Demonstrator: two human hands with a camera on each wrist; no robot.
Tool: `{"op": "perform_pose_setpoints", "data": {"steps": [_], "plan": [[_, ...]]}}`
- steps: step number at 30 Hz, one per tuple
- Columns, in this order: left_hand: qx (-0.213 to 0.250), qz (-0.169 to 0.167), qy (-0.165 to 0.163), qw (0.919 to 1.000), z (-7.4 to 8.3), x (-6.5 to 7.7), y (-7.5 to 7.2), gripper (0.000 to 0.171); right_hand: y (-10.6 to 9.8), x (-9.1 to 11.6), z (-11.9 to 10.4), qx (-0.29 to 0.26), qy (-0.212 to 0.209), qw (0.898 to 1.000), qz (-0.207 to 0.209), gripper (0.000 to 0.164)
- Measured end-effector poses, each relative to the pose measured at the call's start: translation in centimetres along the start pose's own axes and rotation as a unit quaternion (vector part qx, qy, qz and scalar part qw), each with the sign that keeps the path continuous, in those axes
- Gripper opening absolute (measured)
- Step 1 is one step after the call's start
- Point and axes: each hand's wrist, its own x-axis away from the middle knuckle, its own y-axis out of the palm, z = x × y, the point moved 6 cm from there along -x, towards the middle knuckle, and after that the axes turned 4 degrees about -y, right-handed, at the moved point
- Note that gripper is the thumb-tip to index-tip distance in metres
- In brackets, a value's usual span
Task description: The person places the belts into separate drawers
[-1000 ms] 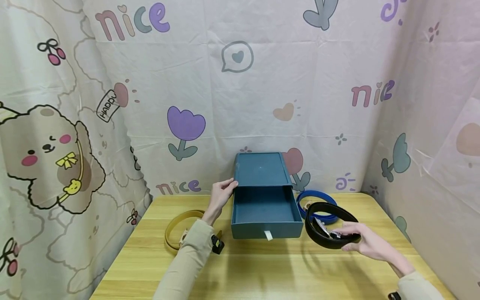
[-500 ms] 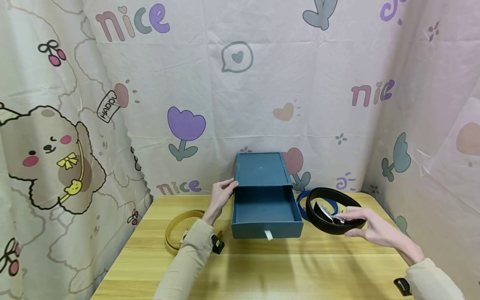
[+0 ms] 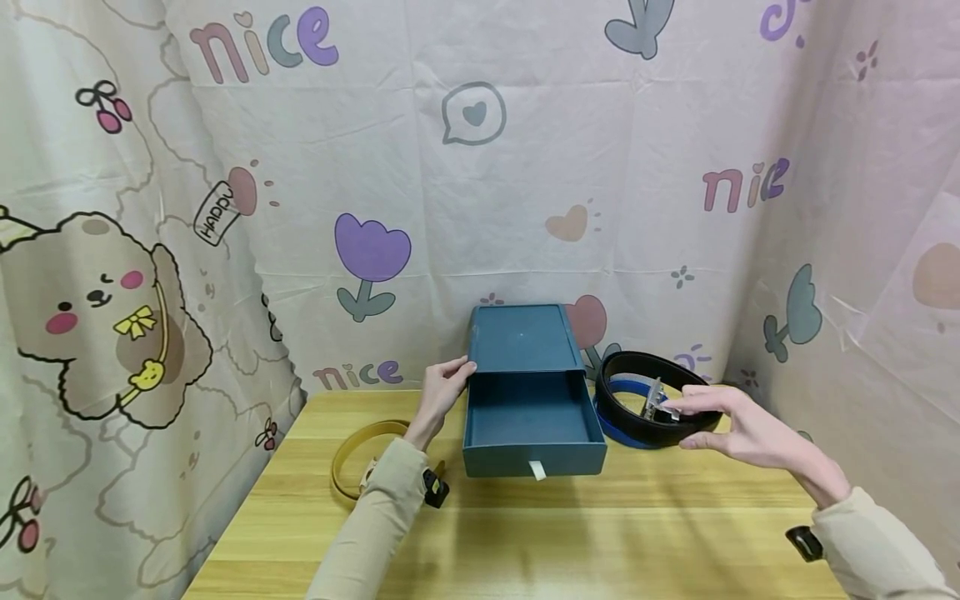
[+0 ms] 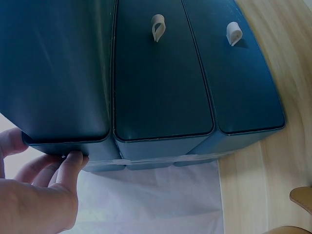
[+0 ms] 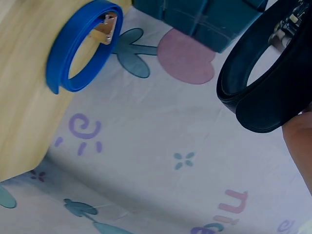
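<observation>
My left hand (image 3: 442,390) grips the upper left edge of a teal drawer box (image 3: 521,337), thumb and fingers around the casing's edge in the left wrist view. Its top drawer (image 3: 495,461), with a white pull tab, stands pulled out and holds nothing visible. Raised at the right, my right hand (image 3: 738,425) pinches a coiled black belt (image 3: 652,432) with a silver buckle. A coiled blue belt (image 5: 59,63) lies on the table beneath it, partly hidden in the head view. In the right wrist view most of the right hand is cut off.
Left of the box lies a coiled tan-yellow belt (image 3: 343,454), partly covered by my left forearm. Two lower drawers (image 4: 161,87) are closed. A printed cloth (image 3: 487,192) hangs behind and on both sides of the wooden table (image 3: 525,533).
My right hand has lifted the black belt up and away toward the back, and the coil has tilted over the blue belt. The left hand stays on the box.
</observation>
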Motion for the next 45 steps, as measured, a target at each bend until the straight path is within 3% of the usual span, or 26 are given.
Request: {"op": "perform_pose_setpoints", "data": {"steps": [9, 20, 27, 33, 40, 45], "plan": [[0.001, 0.002, -0.003, 1.0, 0.0, 0.1, 0.0, 0.044, 0.0, -2.6, -1.7, -0.009, -0.03, 0.999, -0.026, 0.058], [-0.001, 0.005, -0.003, 1.0, -0.1, 0.0, -0.1, 0.042, 1.8, -6.1, -3.6, -0.014, -0.038, 0.997, -0.073, 0.05], [-0.004, 0.006, -0.004, 1.0, -0.1, -0.1, -0.1, 0.042, 3.4, -8.2, -4.5, -0.075, -0.081, 0.99, -0.093, 0.047], [0.007, -0.002, -0.001, 1.0, -0.1, -0.2, 0.0, 0.043, 4.6, -9.2, -4.9, -0.069, -0.084, 0.988, -0.105, 0.043], [0.008, -0.009, -0.004, 0.9999, -0.1, -0.3, 0.0, 0.045, 5.9, -9.9, -5.5, -0.142, -0.105, 0.978, -0.113, 0.042], [0.006, -0.021, -0.008, 0.9997, 0.6, 0.1, 0.0, 0.044, 6.6, -10.1, -5.5, -0.16, -0.096, 0.974, -0.127, 0.041]]}}
